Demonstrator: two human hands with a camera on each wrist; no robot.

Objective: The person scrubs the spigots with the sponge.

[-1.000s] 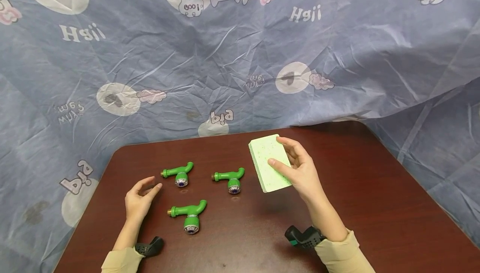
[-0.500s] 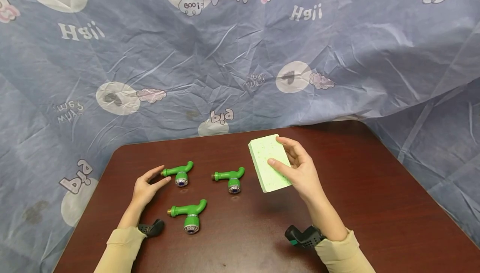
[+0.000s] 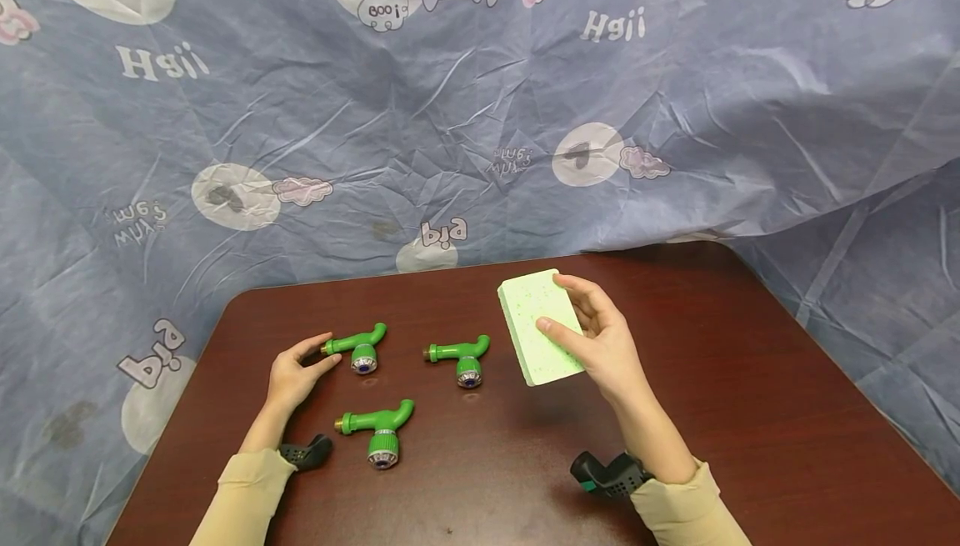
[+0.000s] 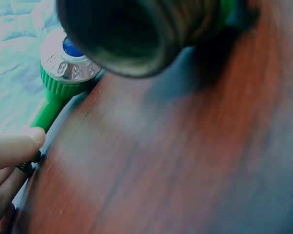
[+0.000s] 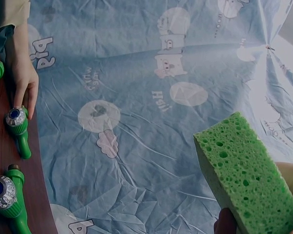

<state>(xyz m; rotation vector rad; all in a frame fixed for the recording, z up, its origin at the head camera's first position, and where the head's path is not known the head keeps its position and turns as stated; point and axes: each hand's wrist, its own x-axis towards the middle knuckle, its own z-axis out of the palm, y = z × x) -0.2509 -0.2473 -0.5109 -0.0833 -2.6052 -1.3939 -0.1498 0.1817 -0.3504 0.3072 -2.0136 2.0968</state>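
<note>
Three green plastic taps with silver knobs lie on the dark wooden table (image 3: 750, 413). My left hand (image 3: 326, 350) pinches the brass threaded end of the back-left tap (image 3: 358, 346) between thumb and fingers; in the left wrist view the fingertips (image 4: 19, 144) sit at that tap's stem (image 4: 63, 78). Another tap (image 3: 459, 357) lies in the middle and a third tap (image 3: 377, 428) lies nearer me. My right hand (image 3: 552, 304) holds a light green sponge (image 3: 536, 325) tilted up above the table, with the thumb on its face. The right wrist view shows the sponge (image 5: 244, 170) close up.
A crumpled blue cloth (image 3: 480, 112) with cartoon prints hangs behind the table and drapes around it. Black wrist cameras sit on both forearms, the left camera (image 3: 303, 453) and the right camera (image 3: 607, 475). Bare tabletop lies to the right of the sponge.
My left hand slid forward and right across the table from open beside the taps to the back-left tap's brass end. The right hand and sponge stayed still.
</note>
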